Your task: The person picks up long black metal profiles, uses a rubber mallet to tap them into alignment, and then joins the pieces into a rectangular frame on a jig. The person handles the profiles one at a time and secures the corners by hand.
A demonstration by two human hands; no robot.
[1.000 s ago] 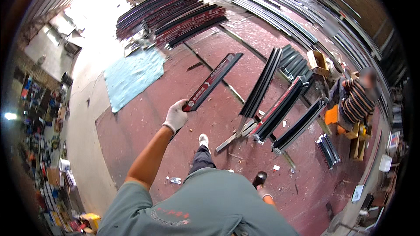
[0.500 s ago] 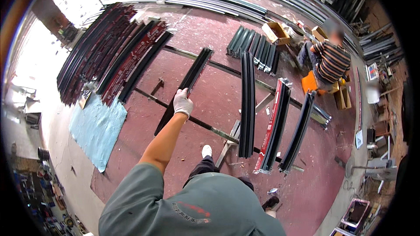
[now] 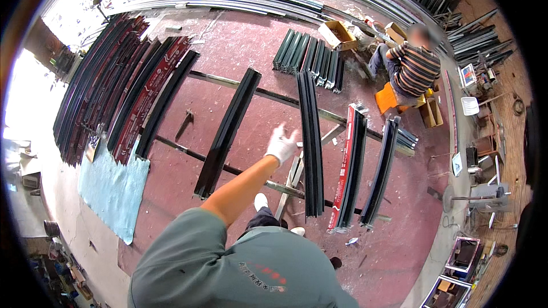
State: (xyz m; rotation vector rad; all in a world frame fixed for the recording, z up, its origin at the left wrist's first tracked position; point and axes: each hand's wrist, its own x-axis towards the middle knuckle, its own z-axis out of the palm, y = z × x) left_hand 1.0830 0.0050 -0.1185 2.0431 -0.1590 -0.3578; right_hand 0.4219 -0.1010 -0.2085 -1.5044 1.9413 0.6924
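Observation:
My left hand (image 3: 281,144), in a white glove, is held above the floor with its fingers spread and nothing in them. It is nearest a black metal profile (image 3: 310,148), a little to its right. To its left another black profile (image 3: 227,134) lies across two dark rails (image 3: 274,96). Farther right, a profile with a red face (image 3: 343,174) and a shorter black profile (image 3: 381,171) rest on the same rails. My right hand is out of sight.
Stacked dark and red profiles (image 3: 108,91) lie at the left beside a light-blue sheet (image 3: 111,194). Short dark profiles (image 3: 308,57) are grouped at the far side. A person in a striped shirt (image 3: 414,68) sits on an orange stool (image 3: 387,98) near cardboard boxes (image 3: 338,35).
My left hand has let go of the left black profile, which now lies on the rails. The hand has moved right, toward the middle profile, and its fingers have spread.

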